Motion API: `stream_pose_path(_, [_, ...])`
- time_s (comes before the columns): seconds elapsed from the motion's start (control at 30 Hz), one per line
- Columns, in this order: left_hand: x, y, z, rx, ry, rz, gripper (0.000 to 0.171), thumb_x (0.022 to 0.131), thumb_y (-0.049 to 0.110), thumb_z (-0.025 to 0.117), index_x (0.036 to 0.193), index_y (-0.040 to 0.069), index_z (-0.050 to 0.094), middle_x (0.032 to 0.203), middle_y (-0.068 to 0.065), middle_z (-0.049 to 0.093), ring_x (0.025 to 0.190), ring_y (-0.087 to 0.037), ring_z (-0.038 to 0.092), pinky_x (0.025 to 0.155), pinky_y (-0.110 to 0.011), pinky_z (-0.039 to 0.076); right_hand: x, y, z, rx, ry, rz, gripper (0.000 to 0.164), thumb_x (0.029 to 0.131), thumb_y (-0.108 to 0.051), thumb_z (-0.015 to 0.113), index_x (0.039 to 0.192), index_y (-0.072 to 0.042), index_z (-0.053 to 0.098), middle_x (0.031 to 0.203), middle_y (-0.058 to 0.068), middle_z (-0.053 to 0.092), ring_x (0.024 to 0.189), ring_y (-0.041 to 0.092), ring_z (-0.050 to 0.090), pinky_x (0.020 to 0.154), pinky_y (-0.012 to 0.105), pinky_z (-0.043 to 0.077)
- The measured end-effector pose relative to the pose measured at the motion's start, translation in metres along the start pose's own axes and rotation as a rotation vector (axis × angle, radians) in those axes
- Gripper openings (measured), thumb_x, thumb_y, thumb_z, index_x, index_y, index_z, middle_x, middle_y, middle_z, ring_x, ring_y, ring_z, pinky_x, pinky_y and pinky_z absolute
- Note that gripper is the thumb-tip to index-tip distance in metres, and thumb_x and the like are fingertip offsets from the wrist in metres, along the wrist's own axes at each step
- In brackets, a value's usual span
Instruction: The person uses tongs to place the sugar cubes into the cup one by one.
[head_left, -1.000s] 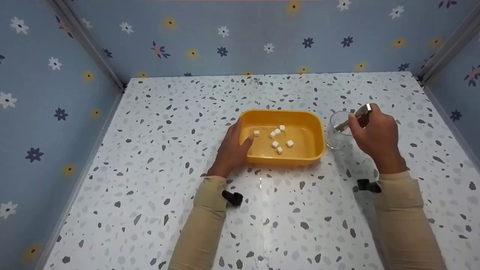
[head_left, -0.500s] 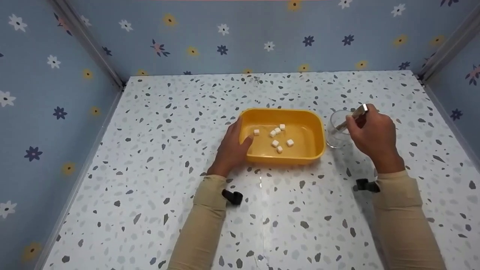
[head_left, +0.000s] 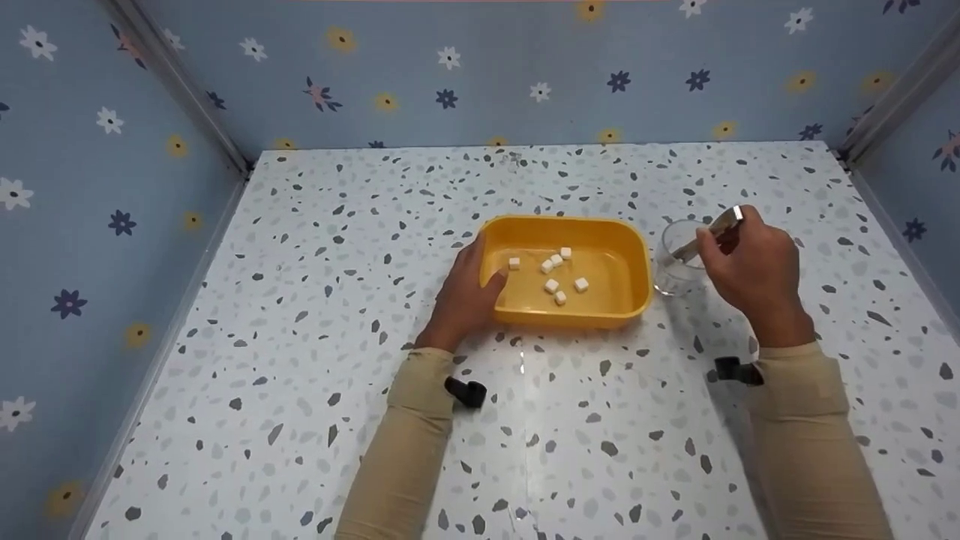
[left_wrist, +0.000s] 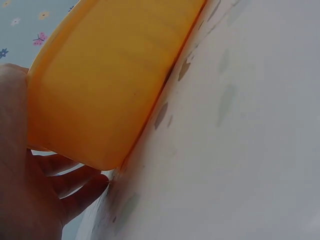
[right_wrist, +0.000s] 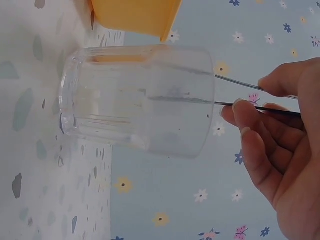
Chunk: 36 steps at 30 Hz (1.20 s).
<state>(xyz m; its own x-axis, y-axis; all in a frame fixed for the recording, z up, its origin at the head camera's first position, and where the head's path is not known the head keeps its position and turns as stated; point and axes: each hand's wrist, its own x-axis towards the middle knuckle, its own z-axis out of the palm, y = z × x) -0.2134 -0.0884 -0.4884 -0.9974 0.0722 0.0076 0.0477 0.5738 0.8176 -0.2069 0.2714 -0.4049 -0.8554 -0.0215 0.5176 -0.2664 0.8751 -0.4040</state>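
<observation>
A yellow rectangular plastic tub [head_left: 611,304] stands on the speckled table with several small white cubes [head_left: 552,286] scattered on its floor. My left hand [head_left: 466,296] grips the tub's left end, the thumb over the rim and the fingers outside along the wall. To the right of the tub stands a clear drinking glass [head_left: 671,281], upright. My right hand [head_left: 754,266] pinches metal tongs [head_left: 726,223] between thumb and fingers above the glass's rim. In the right wrist view the tongs' two arms [right_wrist: 235,81] are spread, and their lower ends reach inside the glass. Whether they touch anything in there is unclear.
Blue flowered panels [head_left: 495,75] rise at the back and both sides of the speckled table [head_left: 300,300]. The glass is close beside the tub's right end. A black wrist camera mount [head_left: 466,392] juts from the left sleeve, another mount [head_left: 739,370] from the right one.
Compared with half a second ago, my right hand and the tongs have shifted slightly to the right. My left hand, the tub, the cubes and the glass stay in place.
</observation>
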Motion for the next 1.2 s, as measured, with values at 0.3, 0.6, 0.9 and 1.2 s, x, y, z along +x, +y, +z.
stream_pose_path(0.3, [0.0, 0.0, 0.001, 0.001, -0.007, -0.017, 0.074, 0.1, 0.04, 0.05, 0.163, 0.026, 0.015, 0.162, -0.002, 0.028, 0.141, -0.022, 0.037, 0.116, -0.041, 0.029, 0.0, -0.002, -0.006, 0.002, 0.04, -0.007, 0.026, 0.094, -0.017, 0.067, 0.095, 0.007, 0.059, 0.078, 0.021, 0.065, 0.064, 0.032, 0.059, 0.06, 0.039, 0.044])
stream_pose_path(0.6, [0.002, 0.002, -0.001, 0.008, -0.007, -0.015, 0.073, 0.099, 0.037, 0.051, 0.163, 0.025, 0.016, 0.161, 0.0, 0.029, 0.137, -0.02, 0.04, 0.114, -0.039, 0.032, 0.001, -0.005, -0.014, 0.028, 0.128, -0.06, 0.029, 0.093, -0.019, 0.069, 0.093, 0.008, 0.06, 0.078, 0.022, 0.067, 0.066, 0.034, 0.064, 0.06, 0.034, 0.042])
stream_pose_path(0.9, [0.002, 0.001, 0.001, 0.013, -0.004, -0.028, 0.073, 0.1, 0.04, 0.051, 0.163, 0.027, 0.015, 0.162, 0.0, 0.028, 0.14, -0.02, 0.038, 0.115, -0.04, 0.031, 0.0, -0.014, -0.02, 0.02, 0.17, -0.047, 0.029, 0.093, -0.019, 0.067, 0.093, 0.01, 0.061, 0.079, 0.022, 0.067, 0.065, 0.034, 0.064, 0.06, 0.031, 0.04])
stream_pose_path(1.2, [0.002, 0.001, 0.0, 0.013, -0.002, -0.02, 0.073, 0.1, 0.04, 0.05, 0.163, 0.027, 0.016, 0.162, -0.001, 0.029, 0.139, -0.019, 0.039, 0.115, -0.039, 0.031, -0.001, -0.02, -0.021, 0.044, 0.193, -0.06, 0.029, 0.093, -0.019, 0.068, 0.093, 0.009, 0.061, 0.08, 0.02, 0.068, 0.065, 0.032, 0.064, 0.062, 0.021, 0.037])
